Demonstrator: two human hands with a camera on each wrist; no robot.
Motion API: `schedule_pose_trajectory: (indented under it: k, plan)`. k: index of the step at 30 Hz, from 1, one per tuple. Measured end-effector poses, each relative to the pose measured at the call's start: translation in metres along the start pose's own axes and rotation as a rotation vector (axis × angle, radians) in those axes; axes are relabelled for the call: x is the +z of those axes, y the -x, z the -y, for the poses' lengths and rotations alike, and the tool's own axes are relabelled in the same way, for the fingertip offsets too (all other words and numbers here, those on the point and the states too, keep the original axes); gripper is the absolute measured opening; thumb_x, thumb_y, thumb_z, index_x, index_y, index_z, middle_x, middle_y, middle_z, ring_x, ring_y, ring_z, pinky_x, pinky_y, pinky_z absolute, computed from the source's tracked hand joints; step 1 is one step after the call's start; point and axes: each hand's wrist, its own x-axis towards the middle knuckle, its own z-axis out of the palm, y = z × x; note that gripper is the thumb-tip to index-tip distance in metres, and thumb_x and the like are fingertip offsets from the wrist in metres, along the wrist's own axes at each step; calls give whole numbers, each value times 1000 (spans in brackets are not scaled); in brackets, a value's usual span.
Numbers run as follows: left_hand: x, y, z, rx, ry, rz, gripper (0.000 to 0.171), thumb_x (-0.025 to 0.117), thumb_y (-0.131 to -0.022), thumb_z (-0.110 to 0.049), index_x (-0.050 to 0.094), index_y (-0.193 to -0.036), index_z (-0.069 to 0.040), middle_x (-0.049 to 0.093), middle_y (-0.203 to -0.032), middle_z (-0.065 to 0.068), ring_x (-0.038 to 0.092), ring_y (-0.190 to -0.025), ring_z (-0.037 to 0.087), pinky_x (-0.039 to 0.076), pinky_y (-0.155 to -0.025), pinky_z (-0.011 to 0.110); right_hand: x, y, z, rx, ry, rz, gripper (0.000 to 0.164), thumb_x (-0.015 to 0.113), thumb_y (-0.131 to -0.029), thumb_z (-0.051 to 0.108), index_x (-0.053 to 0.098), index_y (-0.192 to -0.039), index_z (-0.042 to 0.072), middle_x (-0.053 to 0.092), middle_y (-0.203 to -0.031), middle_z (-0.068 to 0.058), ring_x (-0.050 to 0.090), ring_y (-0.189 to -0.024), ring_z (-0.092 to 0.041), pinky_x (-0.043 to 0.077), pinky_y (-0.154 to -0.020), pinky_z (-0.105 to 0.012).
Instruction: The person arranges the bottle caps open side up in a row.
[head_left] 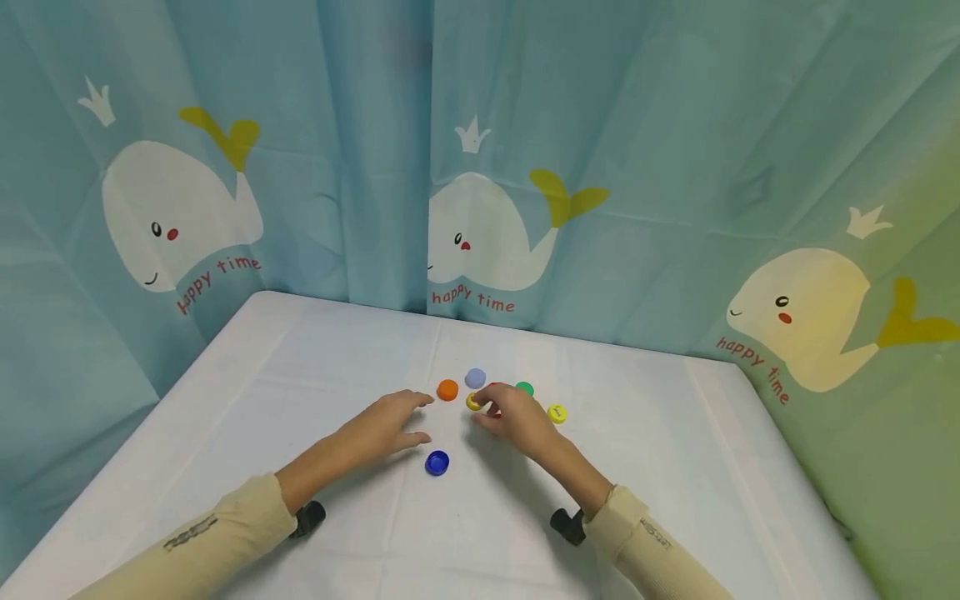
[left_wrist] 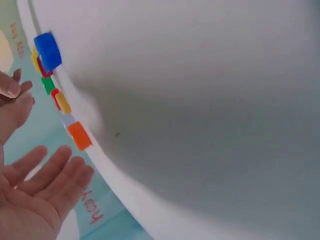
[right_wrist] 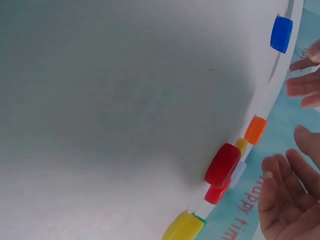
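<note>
My left hand (head_left: 386, 427) hovers over the table with fingers and thumb spread, holding nothing. To its right are an orange bottle cap (head_left: 447, 390) and, nearer, a dark blue cap (head_left: 437, 463) lying hollow side up. My right hand (head_left: 517, 418) hangs above the caps with loosely bent fingers; in the right wrist view, nothing sits between them. By its fingertips is a yellow cap (head_left: 473, 402). Two red caps, a nearer one (right_wrist: 223, 166) and a farther one (right_wrist: 217, 193), are mostly hidden behind this hand in the head view.
Behind the hands lie a lavender cap (head_left: 476, 378) and a green cap (head_left: 525, 388); another yellow cap (head_left: 557, 413) is right of the right hand. A white cloth covers the table (head_left: 315, 358). Whale-print curtains (head_left: 382, 167) hang along its far and side edges.
</note>
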Motion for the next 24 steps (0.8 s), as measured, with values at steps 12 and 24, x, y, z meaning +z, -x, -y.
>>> schedule_pose_trajectory:
  k: [12, 24]
  plan:
    - [-8, -25, 18, -62, 138, -170, 48, 72, -84, -19, 57, -120, 8, 64, -106, 19, 59, -99, 33, 48, -85, 44, 8, -28, 3, 57, -56, -51, 28, 72, -85, 15, 67, -108, 2, 67, -97, -7, 61, -79, -16, 51, -71, -24]
    - [-5, -48, 23, -138, 183, -154, 37, 73, -82, -11, 63, -112, 7, 66, -96, 16, 62, -87, 28, 50, -79, 39, 11, -44, 5, 141, 53, -35, 30, 73, -83, 17, 68, -109, 2, 66, -89, -5, 59, -79, -18, 51, -71, -26]
